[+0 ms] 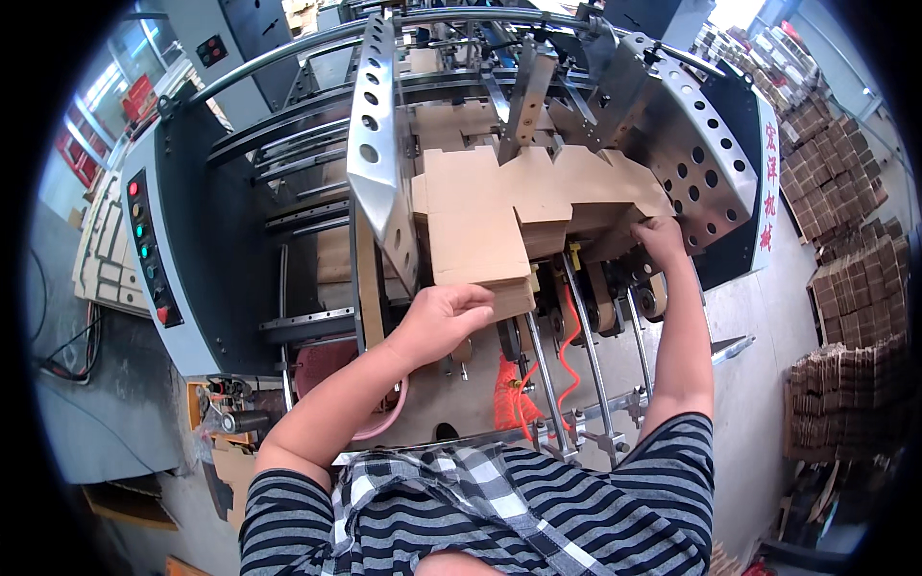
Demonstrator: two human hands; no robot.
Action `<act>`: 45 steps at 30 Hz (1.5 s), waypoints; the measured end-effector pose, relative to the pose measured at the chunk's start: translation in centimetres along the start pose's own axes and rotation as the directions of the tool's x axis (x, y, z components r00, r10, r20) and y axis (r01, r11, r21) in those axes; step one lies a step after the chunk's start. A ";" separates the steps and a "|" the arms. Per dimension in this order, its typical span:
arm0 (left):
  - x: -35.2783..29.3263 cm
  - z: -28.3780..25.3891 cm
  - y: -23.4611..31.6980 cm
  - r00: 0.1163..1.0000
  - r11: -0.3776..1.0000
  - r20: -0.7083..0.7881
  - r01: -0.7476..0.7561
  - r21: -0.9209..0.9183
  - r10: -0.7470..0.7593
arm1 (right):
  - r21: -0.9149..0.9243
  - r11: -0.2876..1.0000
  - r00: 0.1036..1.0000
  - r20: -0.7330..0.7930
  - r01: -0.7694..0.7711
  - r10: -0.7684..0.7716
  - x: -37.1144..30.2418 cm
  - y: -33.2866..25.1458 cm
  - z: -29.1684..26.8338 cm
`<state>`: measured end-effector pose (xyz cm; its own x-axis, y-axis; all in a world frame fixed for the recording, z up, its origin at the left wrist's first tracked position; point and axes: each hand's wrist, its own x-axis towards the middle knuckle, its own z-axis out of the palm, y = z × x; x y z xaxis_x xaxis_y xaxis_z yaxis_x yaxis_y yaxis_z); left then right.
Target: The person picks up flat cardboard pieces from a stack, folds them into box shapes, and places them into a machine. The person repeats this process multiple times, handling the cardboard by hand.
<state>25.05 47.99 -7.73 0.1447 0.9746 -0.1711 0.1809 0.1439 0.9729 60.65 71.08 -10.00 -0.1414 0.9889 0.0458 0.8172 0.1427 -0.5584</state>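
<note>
Head view: a stack of brown cardboard blanks (477, 216) lies toward the near edge of the machine (226, 221), between its left perforated plate (370, 144) and right perforated plate (693, 144). The person's left hand (444, 315), fingers curled, is at the near edge of the stack's left panel; the right hand (661, 240), fingers bent, is by its right flap. Whether either one grips cannot be told. Orange hoses (570, 355) hang below.
</note>
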 end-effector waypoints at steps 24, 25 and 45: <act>-2.0 3.3 -4.8 0.977 0.659 0.159 -0.214 0.721 0.143 | -0.206 0.974 0.991 0.078 -0.093 0.111 -1.1 -0.1 4.6; -2.3 2.8 -5.7 0.970 0.697 0.160 -0.243 0.675 0.183 | -0.003 0.983 0.965 0.192 -0.182 0.179 -2.4 -2.6 4.2; -2.3 -0.1 -0.6 0.990 0.899 -0.125 0.003 -0.438 -0.064 | 0.240 0.936 0.809 0.583 -0.258 0.073 -9.2 -18.1 6.4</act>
<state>24.53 45.64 -7.91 0.0102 0.9772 -0.2120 -0.2627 0.2072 0.9424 43.60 59.15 -5.64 -0.3805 0.7863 -0.4868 0.6672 -0.1310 -0.7332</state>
